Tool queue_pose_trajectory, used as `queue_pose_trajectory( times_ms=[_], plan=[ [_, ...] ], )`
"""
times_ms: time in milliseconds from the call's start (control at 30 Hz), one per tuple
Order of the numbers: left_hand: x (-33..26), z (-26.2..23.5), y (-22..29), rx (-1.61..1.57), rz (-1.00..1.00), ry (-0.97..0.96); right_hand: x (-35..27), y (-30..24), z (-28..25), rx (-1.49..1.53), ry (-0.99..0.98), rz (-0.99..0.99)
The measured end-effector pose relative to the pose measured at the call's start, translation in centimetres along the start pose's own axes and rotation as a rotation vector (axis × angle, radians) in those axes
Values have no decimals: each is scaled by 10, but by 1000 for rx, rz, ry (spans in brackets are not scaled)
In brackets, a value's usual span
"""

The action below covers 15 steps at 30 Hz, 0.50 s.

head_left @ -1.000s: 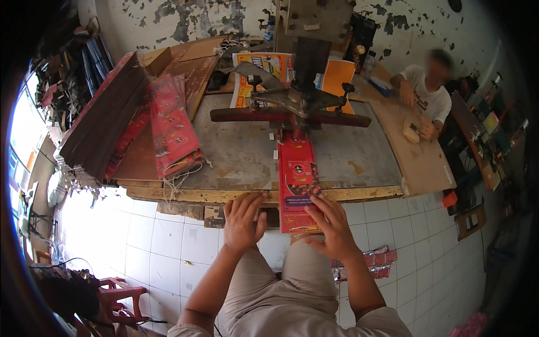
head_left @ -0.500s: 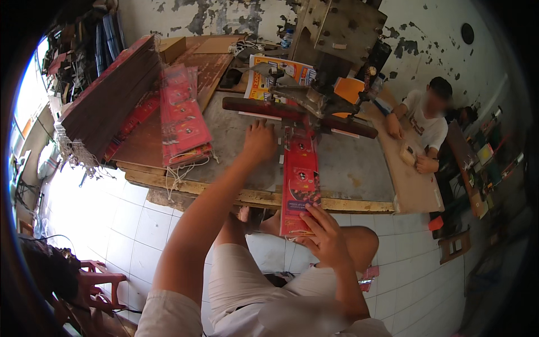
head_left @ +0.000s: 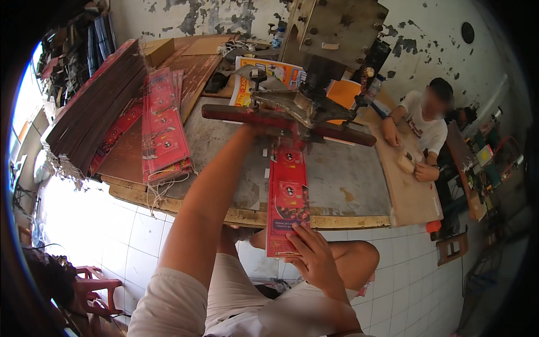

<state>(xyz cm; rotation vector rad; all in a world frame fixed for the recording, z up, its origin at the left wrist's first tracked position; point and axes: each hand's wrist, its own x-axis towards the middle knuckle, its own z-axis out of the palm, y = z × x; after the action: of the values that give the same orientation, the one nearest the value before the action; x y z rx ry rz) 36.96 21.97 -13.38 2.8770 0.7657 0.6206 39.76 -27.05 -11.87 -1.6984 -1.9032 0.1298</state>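
Observation:
A long red printed strip [head_left: 289, 191] lies on the grey metal worktop [head_left: 348, 191], its far end under the dark crossbar [head_left: 230, 114] of a press [head_left: 334, 33]. Its near end sticks out past the table's front edge. My right hand [head_left: 314, 253] grips that near end, with fingers flat on top; the thumb is mostly hidden. Stretched forward, my left arm takes my left hand [head_left: 254, 129] beneath the crossbar, left of the strip. The bar hides its fingers, so I cannot see whether they hold anything.
Red printed strips with strings [head_left: 165, 129] lie stacked on the left, beside a tall brown-edged pile [head_left: 92, 106]. Colourful printed sheets [head_left: 241, 92] lie behind the crossbar. At right, another person [head_left: 421, 123] handles a small block [head_left: 407, 163]. A red stool [head_left: 95, 289] stands lower left.
My left hand has moved forward from beside the strip to under the crossbar. My right hand still holds the strip's near end. The whole view has shifted slightly.

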Motion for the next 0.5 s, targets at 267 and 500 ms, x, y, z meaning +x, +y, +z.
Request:
queue_pose_trajectory(
  times_ms=[267,500],
  plan=[
    [16,3,-11,-31,27,-63,37,32,7,-96,21,11],
    [17,9,-17,-10,22,-90,57,42,8,-89,10,16]
  ],
)
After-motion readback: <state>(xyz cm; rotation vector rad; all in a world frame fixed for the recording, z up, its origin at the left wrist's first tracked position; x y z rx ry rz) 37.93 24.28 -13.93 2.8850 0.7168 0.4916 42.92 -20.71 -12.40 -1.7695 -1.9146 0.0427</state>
